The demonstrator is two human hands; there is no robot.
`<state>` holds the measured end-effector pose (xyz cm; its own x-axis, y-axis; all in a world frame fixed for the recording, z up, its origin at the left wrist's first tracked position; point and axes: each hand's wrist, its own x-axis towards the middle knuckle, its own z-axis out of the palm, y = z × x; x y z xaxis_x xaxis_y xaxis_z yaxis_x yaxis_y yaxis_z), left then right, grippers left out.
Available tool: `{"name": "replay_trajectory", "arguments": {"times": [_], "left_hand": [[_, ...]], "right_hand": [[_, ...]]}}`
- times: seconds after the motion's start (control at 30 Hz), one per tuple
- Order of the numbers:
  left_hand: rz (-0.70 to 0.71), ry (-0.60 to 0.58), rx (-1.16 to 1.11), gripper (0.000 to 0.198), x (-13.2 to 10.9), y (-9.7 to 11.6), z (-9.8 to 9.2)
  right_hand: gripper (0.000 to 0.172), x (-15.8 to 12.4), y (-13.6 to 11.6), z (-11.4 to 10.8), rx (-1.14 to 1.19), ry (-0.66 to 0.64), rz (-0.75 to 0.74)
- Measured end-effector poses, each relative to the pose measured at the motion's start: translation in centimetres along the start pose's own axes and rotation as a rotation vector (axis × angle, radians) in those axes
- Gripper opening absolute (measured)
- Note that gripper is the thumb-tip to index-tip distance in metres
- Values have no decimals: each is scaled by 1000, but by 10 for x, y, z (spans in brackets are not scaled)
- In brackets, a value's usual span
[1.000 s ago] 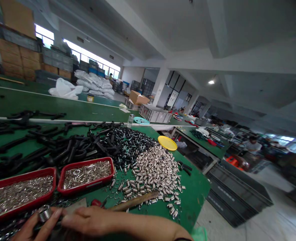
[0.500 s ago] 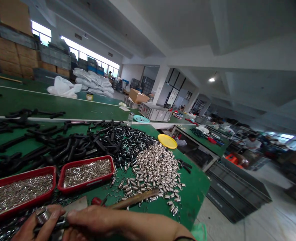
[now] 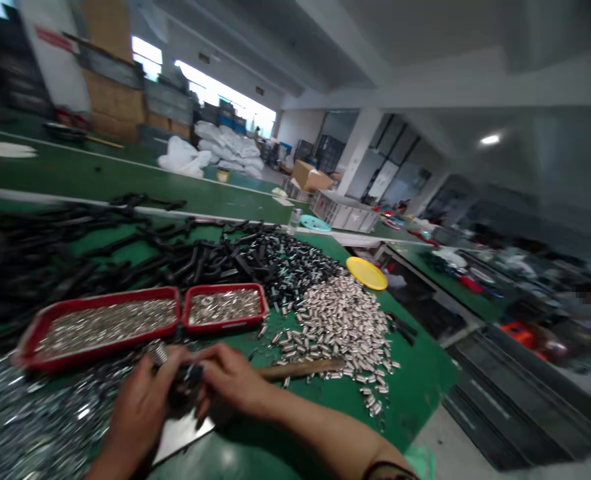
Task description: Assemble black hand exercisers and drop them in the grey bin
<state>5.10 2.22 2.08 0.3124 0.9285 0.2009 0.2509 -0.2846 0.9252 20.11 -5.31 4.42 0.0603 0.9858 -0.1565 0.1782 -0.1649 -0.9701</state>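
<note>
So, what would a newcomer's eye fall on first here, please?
The heap of silver coil springs on the green bench stands out first, with black curved parts piled behind it. Left, a long red tray and a short one hold metal pieces, and the left hand and right hand grip a dark part.

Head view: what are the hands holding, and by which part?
The left hand and right hand both grip a black part at its middle; a metal coil shows at its end.

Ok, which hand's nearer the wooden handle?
Right hand: it sits at the near end of the wooden handle. The left hand is farther away, on the other side of the right hand.
</note>
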Motion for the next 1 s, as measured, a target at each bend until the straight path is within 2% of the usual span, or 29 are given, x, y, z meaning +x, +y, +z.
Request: {"name": "replay_trajectory", "arguments": {"times": [0.07,0.1,0.17,0.23,0.33,0.37,0.47,0.5,0.63,0.7,0.8,0.83,0.93,1.0], "left_hand": [[-155,-1,-118,43,-3,11,4],[-192,21,-176,42,-2,13,7],[-183,2,-214,37,0,11,12],[-131,16,-145,32,1,8,13],[17,30,-8,25,-1,10,11],[43,17,3,23,-2,11,10],[13,-29,-31,25,-3,13,7],[15,-37,-27,26,-4,13,6],[112,-55,53,23,-7,10,9],[52,-46,32,25,-11,9,13],[-73,-31,-30,30,-13,11,16],[-80,-36,-22,30,-13,12,15],[-5,-126,148,26,-8,13,11],[71,-277,346,23,-2,11,8]], "right_hand": [[36,-9,-3,2,19,48,-102],[34,-11,-3,2,-43,99,-177],[33,-10,-1,1,-161,171,-265],[27,-8,1,2,-83,129,-180],[38,-8,0,4,99,-86,45],[39,-9,-1,4,84,-99,49],[33,-11,-3,1,-65,15,-56],[33,-11,-3,0,-81,18,-58],[43,-15,-4,-5,96,-230,74],[35,-17,-3,-8,99,-173,5],[27,-19,1,-8,-33,98,-188],[27,-19,4,-8,-18,135,-196],[28,-17,15,-5,180,21,-45],[25,-15,20,-8,154,-31,-12]]}}
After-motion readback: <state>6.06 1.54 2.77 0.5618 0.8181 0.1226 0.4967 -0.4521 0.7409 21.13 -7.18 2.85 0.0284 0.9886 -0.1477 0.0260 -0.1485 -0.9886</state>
